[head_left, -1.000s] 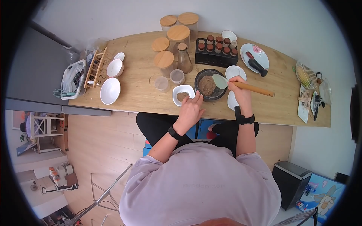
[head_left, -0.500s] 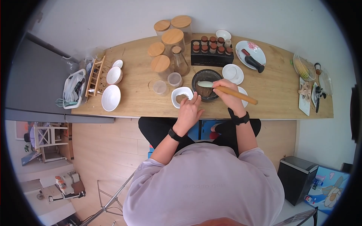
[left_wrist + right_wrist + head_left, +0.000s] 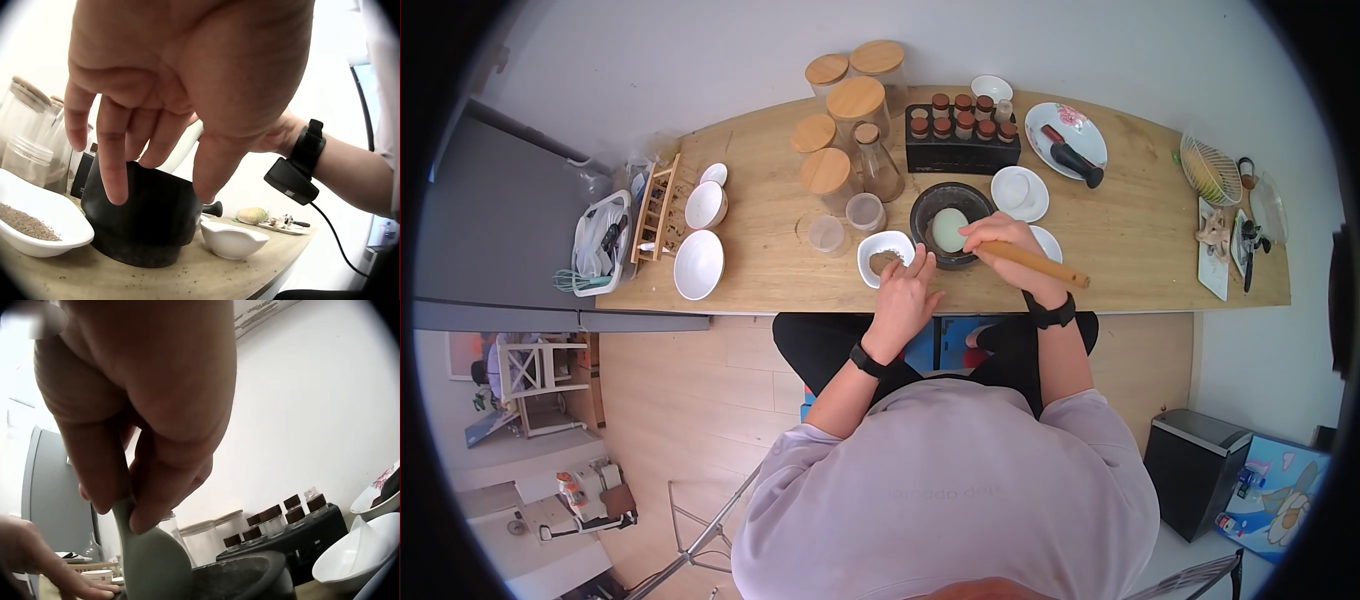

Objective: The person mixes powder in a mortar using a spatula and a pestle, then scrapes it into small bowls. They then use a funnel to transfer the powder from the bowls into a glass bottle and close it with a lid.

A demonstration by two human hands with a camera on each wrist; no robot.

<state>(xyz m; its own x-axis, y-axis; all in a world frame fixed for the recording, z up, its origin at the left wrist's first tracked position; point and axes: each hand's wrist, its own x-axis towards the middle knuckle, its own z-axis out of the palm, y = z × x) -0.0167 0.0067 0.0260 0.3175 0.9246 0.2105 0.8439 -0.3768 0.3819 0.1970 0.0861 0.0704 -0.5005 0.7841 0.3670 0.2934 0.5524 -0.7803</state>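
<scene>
The right hand [image 3: 1000,238] clenches a spatula [image 3: 949,230], its head in the dark mortar [image 3: 945,203] mid-tabletop. At the mortar's 8 o'clock, the left hand [image 3: 906,293] hovers relaxed, released, just beside the seed dish [image 3: 884,256].

Head view: bright, even daylight, soft short shadows under the jars [image 3: 855,100] on the wooden table [image 3: 1140,230]. Strong fisheye, table edge bows, black vignette in all corners. Centre is sharp, periphery softer.

Left wrist view: backlit by a blown-out white wall, left hand [image 3: 187,81] fills the top, slightly soft; the black mortar [image 3: 144,215] is in decent focus, mild sheen on its side.

Right wrist view: right hand [image 3: 144,406] very close, out of focus, underside in shadow. Overexposed patch top left, background spice rack [image 3: 281,540] soft, rounded dark corners.
</scene>
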